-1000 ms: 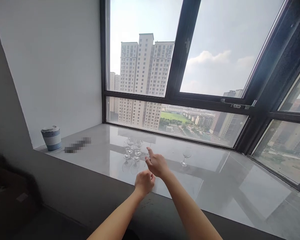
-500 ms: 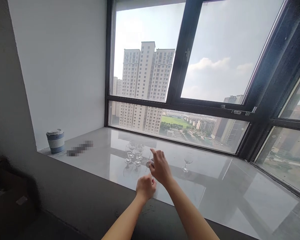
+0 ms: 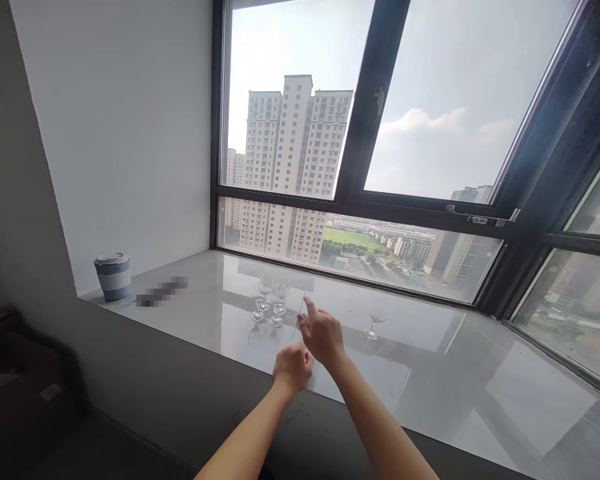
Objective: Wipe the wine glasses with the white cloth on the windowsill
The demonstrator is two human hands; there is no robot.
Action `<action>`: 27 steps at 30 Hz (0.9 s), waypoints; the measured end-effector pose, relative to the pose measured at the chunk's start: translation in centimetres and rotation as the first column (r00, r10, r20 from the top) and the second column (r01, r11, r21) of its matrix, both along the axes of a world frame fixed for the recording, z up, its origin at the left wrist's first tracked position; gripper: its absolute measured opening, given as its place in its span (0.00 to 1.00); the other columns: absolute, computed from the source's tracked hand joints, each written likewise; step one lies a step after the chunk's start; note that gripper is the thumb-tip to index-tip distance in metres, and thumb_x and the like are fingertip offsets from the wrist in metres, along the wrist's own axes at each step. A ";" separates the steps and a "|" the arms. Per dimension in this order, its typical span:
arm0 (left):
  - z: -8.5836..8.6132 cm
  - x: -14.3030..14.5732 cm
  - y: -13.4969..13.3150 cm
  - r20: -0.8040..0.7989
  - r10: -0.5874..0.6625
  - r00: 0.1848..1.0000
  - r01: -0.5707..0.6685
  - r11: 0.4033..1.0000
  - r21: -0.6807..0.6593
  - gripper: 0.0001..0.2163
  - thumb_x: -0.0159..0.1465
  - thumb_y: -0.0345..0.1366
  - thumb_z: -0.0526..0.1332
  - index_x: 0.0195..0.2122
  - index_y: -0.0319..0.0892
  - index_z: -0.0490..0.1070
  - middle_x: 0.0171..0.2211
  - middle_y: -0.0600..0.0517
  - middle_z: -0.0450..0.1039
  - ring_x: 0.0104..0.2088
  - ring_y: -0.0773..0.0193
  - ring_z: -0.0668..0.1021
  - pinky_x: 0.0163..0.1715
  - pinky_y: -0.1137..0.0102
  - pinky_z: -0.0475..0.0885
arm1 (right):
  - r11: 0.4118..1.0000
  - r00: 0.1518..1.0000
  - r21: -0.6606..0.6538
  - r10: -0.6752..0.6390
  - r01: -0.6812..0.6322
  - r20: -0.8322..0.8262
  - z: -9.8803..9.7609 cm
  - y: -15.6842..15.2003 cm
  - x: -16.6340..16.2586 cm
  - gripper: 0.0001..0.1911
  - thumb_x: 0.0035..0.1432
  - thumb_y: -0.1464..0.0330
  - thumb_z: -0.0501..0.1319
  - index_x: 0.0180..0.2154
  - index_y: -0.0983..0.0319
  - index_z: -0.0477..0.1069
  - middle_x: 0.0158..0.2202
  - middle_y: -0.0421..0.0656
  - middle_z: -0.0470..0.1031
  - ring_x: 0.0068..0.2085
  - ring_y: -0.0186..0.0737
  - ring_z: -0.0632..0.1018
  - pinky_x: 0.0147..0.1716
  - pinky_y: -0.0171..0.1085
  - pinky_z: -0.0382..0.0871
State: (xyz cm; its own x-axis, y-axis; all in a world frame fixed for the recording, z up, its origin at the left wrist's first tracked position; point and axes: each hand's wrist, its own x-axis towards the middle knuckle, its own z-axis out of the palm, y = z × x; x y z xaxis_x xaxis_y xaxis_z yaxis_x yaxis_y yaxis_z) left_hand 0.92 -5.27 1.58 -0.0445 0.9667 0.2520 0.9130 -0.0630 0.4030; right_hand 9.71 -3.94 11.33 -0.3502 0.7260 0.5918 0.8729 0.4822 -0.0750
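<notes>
Right hand (image 3: pixel 323 337) hides most of a thin clear glass (image 3: pixel 300 313).

Both my bare forearms reach forward and converge. My left hand (image 3: pixel 292 368) is curled into a loose fist, knuckles up. My right hand (image 3: pixel 323 333) sits just above and beyond it, index finger raised, thumb and other fingers pinched together in a light grip.

The right hand (image 3: pixel 323 335) has lifted a little over the counter's front edge; the left hand (image 3: pixel 291 368) seems slightly nearer to it.
</notes>
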 end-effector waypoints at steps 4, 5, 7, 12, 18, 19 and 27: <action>0.4 0.1 -0.2 -0.001 0.015 1.000 -0.015 1.000 -0.023 0.11 0.63 0.36 0.53 0.42 0.41 0.72 0.33 0.47 0.76 0.35 0.59 0.78 0.34 0.70 0.63 | 0.999 0.997 -0.026 0.033 -0.031 0.076 0.6 -0.2 0.0 0.27 0.66 0.61 0.42 0.62 0.66 0.54 0.29 0.44 0.78 0.38 0.40 0.77 0.52 0.37 0.58; 0.6 0.1 -0.3 0.000 0.019 1.000 -0.019 0.999 -0.030 0.11 0.63 0.35 0.53 0.42 0.41 0.72 0.34 0.47 0.76 0.36 0.59 0.78 0.35 0.70 0.63 | 0.999 0.995 -0.037 0.042 -0.039 0.093 0.7 -0.2 0.1 0.28 0.67 0.60 0.41 0.63 0.67 0.54 0.29 0.44 0.78 0.37 0.39 0.78 0.54 0.37 0.56; 0.8 0.2 -0.5 0.003 0.026 1.000 -0.026 0.999 -0.039 0.11 0.63 0.35 0.52 0.42 0.41 0.72 0.34 0.47 0.76 0.37 0.59 0.78 0.35 0.70 0.63 | 0.997 0.989 -0.058 0.066 -0.059 0.132 1.1 -0.1 0.2 0.29 0.67 0.60 0.39 0.63 0.68 0.53 0.30 0.45 0.78 0.37 0.37 0.78 0.57 0.38 0.51; 0.9 0.4 -0.7 -0.008 0.044 0.999 -0.044 0.999 -0.025 0.12 0.63 0.33 0.51 0.41 0.41 0.73 0.34 0.46 0.76 0.37 0.59 0.78 0.36 0.70 0.64 | 0.990 0.969 -0.111 0.113 -0.090 0.221 2.1 0.0 0.2 0.32 0.68 0.59 0.34 0.64 0.71 0.49 0.30 0.47 0.79 0.39 0.38 0.78 0.61 0.43 0.39; 1.0 0.4 -0.6 -0.012 0.055 0.998 -0.055 0.997 -0.046 0.13 0.63 0.33 0.51 0.43 0.40 0.73 0.35 0.45 0.76 0.37 0.59 0.77 0.37 0.69 0.64 | 0.982 0.965 -0.163 0.133 -0.096 0.227 2.6 -0.8 0.2 0.35 0.67 0.56 0.33 0.66 0.73 0.41 0.29 0.46 0.78 0.40 0.39 0.78 0.61 0.42 0.38; 1.0 0.4 -0.6 -0.009 0.049 0.999 -0.049 0.998 -0.049 0.13 0.63 0.34 0.51 0.43 0.40 0.72 0.35 0.45 0.76 0.37 0.59 0.77 0.37 0.69 0.64 | 0.981 0.965 -0.171 0.132 -0.094 0.226 2.6 -0.9 0.1 0.35 0.67 0.55 0.34 0.66 0.73 0.40 0.28 0.45 0.78 0.39 0.39 0.78 0.61 0.41 0.38; 0.6 0.2 -0.4 -0.018 0.024 1.000 -0.025 0.999 -0.022 0.12 0.64 0.36 0.51 0.40 0.39 0.73 0.33 0.45 0.76 0.36 0.58 0.78 0.34 0.69 0.65 | 0.981 0.972 -0.187 0.091 -0.050 0.217 2.0 -0.4 -0.5 0.35 0.66 0.55 0.36 0.66 0.70 0.43 0.31 0.47 0.79 0.41 0.39 0.77 0.60 0.40 0.45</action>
State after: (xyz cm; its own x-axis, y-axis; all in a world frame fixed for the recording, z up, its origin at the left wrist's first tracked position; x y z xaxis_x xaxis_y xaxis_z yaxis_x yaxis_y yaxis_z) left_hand 1.15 -5.69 2.22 -0.0640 0.9707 0.2315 0.9210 -0.0319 0.3882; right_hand 9.23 -4.34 13.31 -0.5129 0.7814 0.3555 0.8414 0.5396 0.0277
